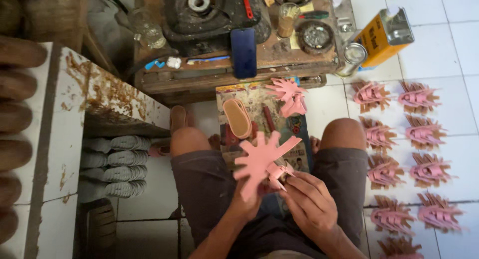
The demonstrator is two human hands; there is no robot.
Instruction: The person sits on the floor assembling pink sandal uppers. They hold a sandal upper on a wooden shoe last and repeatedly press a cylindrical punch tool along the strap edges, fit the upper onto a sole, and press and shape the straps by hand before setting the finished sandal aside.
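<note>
A seated person in dark grey shorts looks down at their own lap, knees apart, over a white tiled floor (469, 44). The left hand (245, 205) is closed around the lower edge of a flat pink cut-out piece with several splayed strap-like arms (262, 158), holding it upright above the lap. The right hand (312, 201) pinches the folded pink straps at the piece's right side, fingers bent and pressed against them.

Between the knees lies a worn printed board (257, 102) with a tan oval shoe sole (237, 118) resting on it. Two more pink cut-out pieces (289, 95) lie at the board's far right corner.

Beyond the board stands a low, stained wooden workbench (279, 54). On it sit a dark blue phone (243, 52), a small glass (288, 18) and a round metal tin (315, 37). A yellow rectangular metal can (384, 37) stands on the tiles just right of the bench.

To the person's right, finished pink strap assemblies with brown fringed edges (399, 154) lie in two rows on the floor. To the left, grey ridged soles (112, 164) are stacked under a stained white shelf (100, 97).
</note>
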